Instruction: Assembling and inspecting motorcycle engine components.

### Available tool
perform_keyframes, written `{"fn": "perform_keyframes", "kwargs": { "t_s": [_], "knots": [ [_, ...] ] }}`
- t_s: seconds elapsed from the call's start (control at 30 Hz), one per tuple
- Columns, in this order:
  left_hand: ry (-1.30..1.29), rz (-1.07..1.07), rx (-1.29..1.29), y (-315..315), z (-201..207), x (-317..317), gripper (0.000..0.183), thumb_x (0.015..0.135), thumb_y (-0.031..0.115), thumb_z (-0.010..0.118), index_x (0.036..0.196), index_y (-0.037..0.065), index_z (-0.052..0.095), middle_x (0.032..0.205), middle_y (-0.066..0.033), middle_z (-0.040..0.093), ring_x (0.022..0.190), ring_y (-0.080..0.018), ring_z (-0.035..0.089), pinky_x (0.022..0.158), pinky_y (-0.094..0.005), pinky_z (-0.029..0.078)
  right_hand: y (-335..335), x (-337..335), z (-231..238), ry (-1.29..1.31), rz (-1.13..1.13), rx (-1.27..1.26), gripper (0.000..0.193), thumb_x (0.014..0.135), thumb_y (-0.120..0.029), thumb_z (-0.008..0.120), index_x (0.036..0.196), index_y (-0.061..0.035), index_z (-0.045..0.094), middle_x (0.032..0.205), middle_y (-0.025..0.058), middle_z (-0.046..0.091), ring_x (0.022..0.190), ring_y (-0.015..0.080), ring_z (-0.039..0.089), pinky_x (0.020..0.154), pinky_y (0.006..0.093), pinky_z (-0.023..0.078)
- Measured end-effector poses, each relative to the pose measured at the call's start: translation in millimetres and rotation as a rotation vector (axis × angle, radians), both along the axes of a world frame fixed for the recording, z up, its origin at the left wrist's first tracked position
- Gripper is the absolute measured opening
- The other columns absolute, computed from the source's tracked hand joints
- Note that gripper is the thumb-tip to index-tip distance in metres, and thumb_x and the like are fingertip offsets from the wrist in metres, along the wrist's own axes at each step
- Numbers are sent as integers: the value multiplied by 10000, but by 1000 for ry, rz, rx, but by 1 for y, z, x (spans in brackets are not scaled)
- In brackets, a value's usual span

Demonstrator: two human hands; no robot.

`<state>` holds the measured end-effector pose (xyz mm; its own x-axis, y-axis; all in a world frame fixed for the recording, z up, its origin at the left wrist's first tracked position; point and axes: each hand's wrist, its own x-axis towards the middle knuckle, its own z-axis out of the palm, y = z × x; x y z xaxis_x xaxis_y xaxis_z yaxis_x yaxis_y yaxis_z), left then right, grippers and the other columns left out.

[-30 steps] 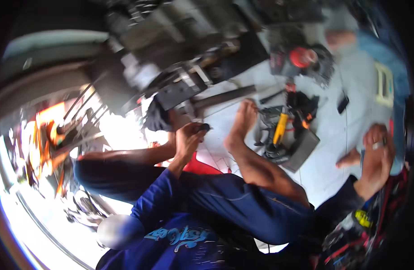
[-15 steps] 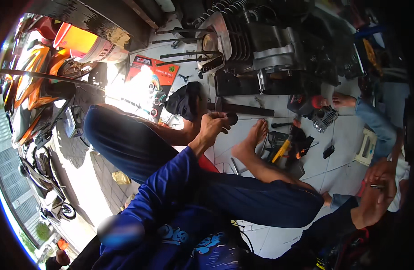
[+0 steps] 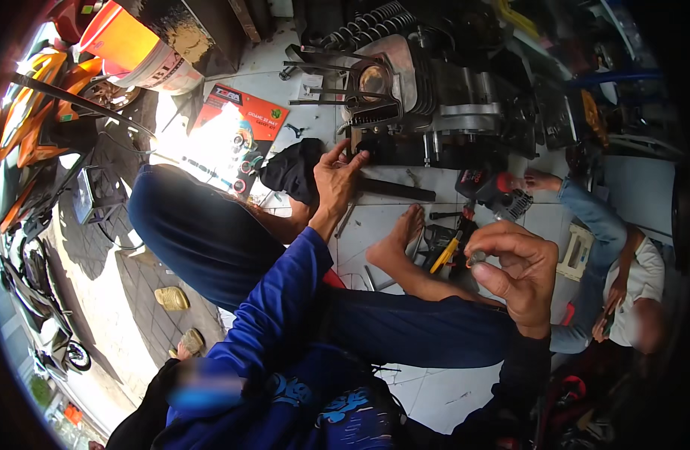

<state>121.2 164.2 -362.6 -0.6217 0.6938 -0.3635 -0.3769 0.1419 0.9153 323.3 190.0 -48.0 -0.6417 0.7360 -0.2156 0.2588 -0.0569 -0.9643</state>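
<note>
My left hand [image 3: 334, 187], in a blue sleeve, reaches to the lower edge of a motorcycle engine [image 3: 465, 109]. Its fingers curl beside a dark round part [image 3: 373, 145], which they appear to grip, though the fingertips are partly hidden. Long studs [image 3: 326, 69] stick out leftward from the engine's cylinder, just above this hand. Close in front of me, my right hand [image 3: 521, 274] is raised over my right knee. Thumb and index finger pinch a small metal pin [image 3: 478, 257], seen nearly end-on. Against my left hand's wrist side lies a black cloth [image 3: 291, 166].
A red card packet [image 3: 264, 120] and small rings lie in bright sunlight at left. Tools with a yellow handle [image 3: 445, 256] rest near my right foot. At right, a co-worker's hand [image 3: 541, 181] is near a red round piece [image 3: 508, 182]. Motorbikes [image 3: 41, 307] stand far left.
My left hand has moved up to the engine with the dark round part. My right hand has come in from the far right to the middle right, still pinching the pin. The view has shifted.
</note>
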Motion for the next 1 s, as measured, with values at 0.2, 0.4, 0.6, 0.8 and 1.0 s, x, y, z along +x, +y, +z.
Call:
{"fn": "perform_keyframes", "kwargs": {
  "t_s": [0.2, 0.4, 0.6, 0.8, 1.0],
  "knots": [
    [277, 201, -283, -17, -33, -57, 500, 768, 294, 793, 1173, 39, 649, 907, -139, 604, 713, -215, 604, 631, -350, 507, 4, -19, -21, -92, -69, -153, 175, 794, 61, 653, 965, 91, 672, 992, 145, 646, 911, 161, 631, 816, 270, 510],
    [781, -388, -909, -39, -43, -58, 449, 741, 227, 699, 1174, 116, 655, 1178, -177, 601, 1121, -409, 546, 888, -475, 475, 7, -28, -44, -177, 29, -181, 160, 806, 59, 667, 962, 91, 681, 999, 127, 653, 898, 151, 632, 802, 266, 515],
    [755, -100, -347, -43, 33, -63, 200, 909, 137, 560, 1088, 51, 571, 804, -230, 659, 704, -405, 629, 683, -483, 472, 2, -31, -64, -239, 117, -169, 156, 803, 44, 699, 951, 93, 687, 983, 118, 661, 869, 143, 638, 782, 267, 524],
    [-24, -199, 101, -97, 223, -80, 178, 1010, 205, 523, 1074, 40, 498, 759, 49, 470, 642, -14, 373, 590, -173, 287, 1, -26, -66, -294, 139, -204, 144, 816, 21, 700, 944, 86, 691, 911, 85, 664, 817, 120, 638, 730, 238, 522],
    [-672, -167, 379, -148, 163, -88, 528, 1036, 384, 352, 1400, 2, 370, 1352, -206, 513, 1246, -317, 515, 1097, -410, 386, 2, -17, -61, -188, 54, -132, 188, 792, -78, 753, 932, 42, 721, 858, 67, 691, 770, 106, 636, 676, 228, 493]
  ]
}}
